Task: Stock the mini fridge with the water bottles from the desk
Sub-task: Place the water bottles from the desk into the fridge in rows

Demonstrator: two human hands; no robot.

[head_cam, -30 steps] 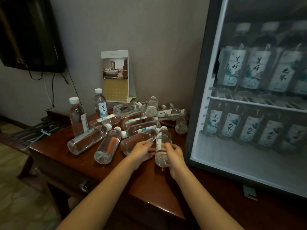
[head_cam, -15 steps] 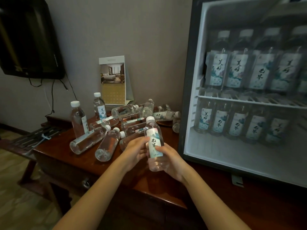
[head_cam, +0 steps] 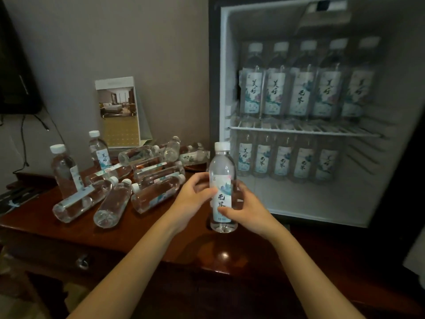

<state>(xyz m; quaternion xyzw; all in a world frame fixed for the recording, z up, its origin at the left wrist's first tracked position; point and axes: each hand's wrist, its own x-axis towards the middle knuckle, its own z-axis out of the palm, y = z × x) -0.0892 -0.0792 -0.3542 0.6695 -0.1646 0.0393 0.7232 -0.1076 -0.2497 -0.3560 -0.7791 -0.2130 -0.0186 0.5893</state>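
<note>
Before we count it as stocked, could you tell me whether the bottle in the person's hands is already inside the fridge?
No, the held bottle is upright above the desk, in front of the open fridge.

On my feed both forearms come up from the bottom edge bare to the frame's limit, with no sleeve, cuff or glove on them. My bare left hand (head_cam: 192, 199) and bare right hand (head_cam: 247, 211) carry no ring, watch or band that I can see.

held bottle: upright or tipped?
Upright. The held bottle has its white cap on top and base down, between the left hand and right hand.
</note>
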